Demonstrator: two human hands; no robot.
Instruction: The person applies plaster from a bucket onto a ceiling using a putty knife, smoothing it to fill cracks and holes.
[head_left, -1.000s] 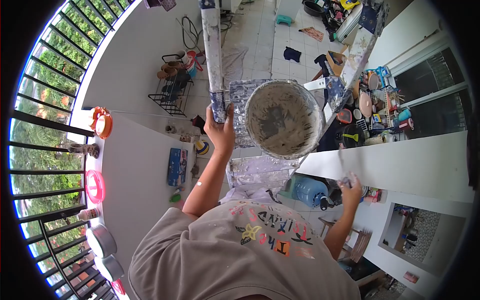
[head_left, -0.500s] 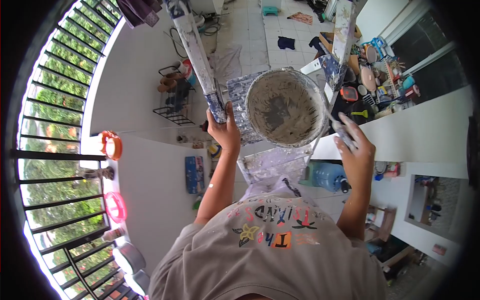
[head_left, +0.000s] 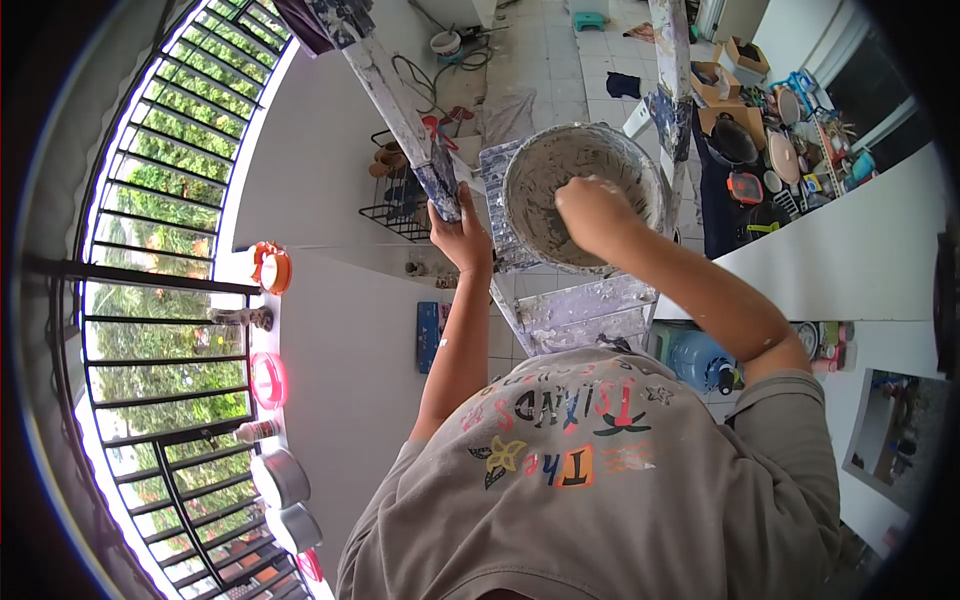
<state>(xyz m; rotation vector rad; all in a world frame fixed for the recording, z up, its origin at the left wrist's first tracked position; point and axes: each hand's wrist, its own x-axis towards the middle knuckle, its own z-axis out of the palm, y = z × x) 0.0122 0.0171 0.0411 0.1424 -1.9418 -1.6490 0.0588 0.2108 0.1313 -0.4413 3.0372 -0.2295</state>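
A plaster-smeared bucket (head_left: 512,195) with grey paste on its inner wall and bottom stands on the paint-spattered step (head_left: 497,165) of a ladder. My left hand (head_left: 463,232) is wrapped round the ladder's left leg (head_left: 405,110), just beside the bucket. Inside the bucket's mouth, my right hand (head_left: 600,215) is closed with its back towards me. The thin, paste-smeared hand tool it held half a second ago is now hidden beneath the fist and inside the bucket. White smears cover the right knuckles.
A lower ladder step (head_left: 590,305) lies in front of my body. Black window bars (head_left: 170,300) run along the left, with metal pots (head_left: 280,478) on the ledge. At right, a white half-wall (head_left: 800,270) borders stacked kitchenware (head_left: 785,155); a blue water bottle (head_left: 700,358) stands below.
My right hand has moved from outside the bucket's right rim to inside its mouth, tool turned out of sight. My left hand keeps its hold on the ladder leg. The view has shifted slightly.
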